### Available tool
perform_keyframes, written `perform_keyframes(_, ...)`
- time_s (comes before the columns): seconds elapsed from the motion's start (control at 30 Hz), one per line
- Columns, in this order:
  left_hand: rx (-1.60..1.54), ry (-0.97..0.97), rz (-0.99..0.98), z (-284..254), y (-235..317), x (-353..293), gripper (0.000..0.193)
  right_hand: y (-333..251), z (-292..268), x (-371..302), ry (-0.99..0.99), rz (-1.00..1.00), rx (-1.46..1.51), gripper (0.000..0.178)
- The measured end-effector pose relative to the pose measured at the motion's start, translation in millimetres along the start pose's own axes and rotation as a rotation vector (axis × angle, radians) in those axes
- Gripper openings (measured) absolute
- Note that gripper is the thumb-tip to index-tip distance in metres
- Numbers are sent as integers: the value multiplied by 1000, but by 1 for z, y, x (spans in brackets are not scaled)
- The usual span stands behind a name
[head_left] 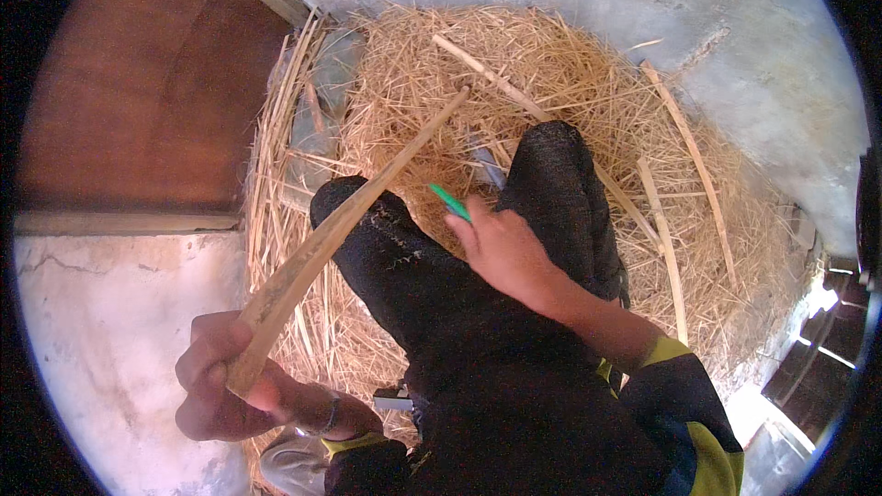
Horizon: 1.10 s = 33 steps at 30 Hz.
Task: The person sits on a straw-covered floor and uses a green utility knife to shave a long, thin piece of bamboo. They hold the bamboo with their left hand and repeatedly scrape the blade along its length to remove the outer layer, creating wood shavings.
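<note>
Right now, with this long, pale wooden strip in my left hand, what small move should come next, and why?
I'd probably bring your right hand leftward, moving the slim, bright-green object to the long, pale wooden strip: your left hand grips the strip's near end, while the green object shows just right of its length, apart from it.

The long stick (317, 248) in my left hand (209, 390) slanted above my left knee (336, 191) and blocked the way there. A gap lay between the stick and my right hand (510, 253), but the green tool (450, 202) poked into it. Just ahead of my right hand, my right knee (551, 152) stood in the way. Past that knee there was room above the straw (753, 220), up to the wall (772, 83).
</note>
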<state>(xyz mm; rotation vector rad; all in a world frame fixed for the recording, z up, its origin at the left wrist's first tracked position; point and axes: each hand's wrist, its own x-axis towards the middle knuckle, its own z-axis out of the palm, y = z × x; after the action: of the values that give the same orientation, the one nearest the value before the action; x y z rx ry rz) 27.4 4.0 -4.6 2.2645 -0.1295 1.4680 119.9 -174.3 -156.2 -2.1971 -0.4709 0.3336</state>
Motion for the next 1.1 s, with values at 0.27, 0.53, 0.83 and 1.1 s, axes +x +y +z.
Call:
perform_keyframes(0.27,-55,39,59,-11,-15,-10,50,-26,-29,-14,55,-21,151,27)
perform_keyframes(0.53,-49,-77,108,-14,-16,-9,44,22,16,25,85,-59,14,28)
perform_keyframes(0.83,271,46,-7,-20,-28,1,69,-17,14,23,51,-157,-37,27)
perform_keyframes(1.1,246,-39,-26,-22,-16,1,64,18,25,35,86,-140,-102,28)
